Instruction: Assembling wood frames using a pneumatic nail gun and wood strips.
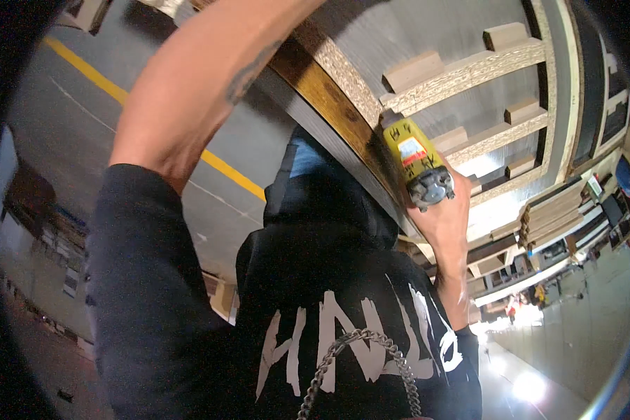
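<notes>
A: Right hand (442, 213), what's it doing?

B: Wrapped around a yellow power tool (418, 162), fingers closed on the lower body. The grey end cap faces the camera; the tool's nose is pressed to the brown edge of a large chipboard panel (343, 84), about midway along that edge.

A: And the left?

B: The left forearm (196, 91) runs up and over the same edge, nearer the panel's top corner. The hand itself is past the top of the picture or behind the panel, so I cannot tell whether it is spread or gripping.

A: What's on the panel?

B: Grey face, with pale chipboard slats (469, 70) fixed across it and small wooden blocks (413, 70) sitting on the slats. The panel stands on its edge, tilted in this view.

A: Handling?

B: Judging by its look, the tool is compact, hard-cased and fairly dense; one hand carries it, best taken around the yellow barrel, clear of the grey end. The panel looks stiff and heavy, with crumbly chipboard edges; take it by the long edge, not by the slats.

A: Surroundings?

B: Dark hooded sweatshirt (329, 280) with white lettering below, and a metal chain (357, 350) hanging in front of it. Grey floor with a yellow line (98, 77) on the left; more stacked panels (553, 210) at the right.
</notes>
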The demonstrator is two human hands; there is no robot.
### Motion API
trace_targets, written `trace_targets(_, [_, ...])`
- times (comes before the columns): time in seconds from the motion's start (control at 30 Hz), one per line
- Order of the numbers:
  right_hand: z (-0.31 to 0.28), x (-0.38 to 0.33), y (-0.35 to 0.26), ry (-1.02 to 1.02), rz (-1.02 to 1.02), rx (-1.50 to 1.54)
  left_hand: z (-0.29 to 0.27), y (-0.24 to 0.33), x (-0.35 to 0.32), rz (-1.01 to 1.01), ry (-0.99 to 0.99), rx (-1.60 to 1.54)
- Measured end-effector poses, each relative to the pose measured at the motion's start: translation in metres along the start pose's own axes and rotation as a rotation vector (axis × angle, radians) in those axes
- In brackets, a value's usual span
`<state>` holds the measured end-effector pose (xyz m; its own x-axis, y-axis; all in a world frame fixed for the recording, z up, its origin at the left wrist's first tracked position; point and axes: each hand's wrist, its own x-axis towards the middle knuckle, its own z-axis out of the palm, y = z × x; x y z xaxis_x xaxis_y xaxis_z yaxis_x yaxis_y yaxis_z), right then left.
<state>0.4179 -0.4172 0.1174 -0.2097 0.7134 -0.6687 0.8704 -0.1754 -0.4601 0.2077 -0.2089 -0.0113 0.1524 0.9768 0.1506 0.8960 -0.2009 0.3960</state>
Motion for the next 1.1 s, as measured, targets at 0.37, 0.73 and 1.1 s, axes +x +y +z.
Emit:
trace_targets(0.37, [-0.009, -0.031, 0.012, 0.068, 0.100, 0.200, -0.015, -0.026, 0.008, 0.190, -0.198, 0.071])
trace_targets(0.73, [0.015, 0.047, -0.099, 0.076, 0.078, 0.145, -0.001, -0.071, 0.021, 0.465, -0.186, -0.051])
trace_targets(1.1, [0.019, 0.091, -0.147, 0.086, 0.059, 0.105, -0.003, -0.079, 0.019, 0.443, -0.188, -0.183])
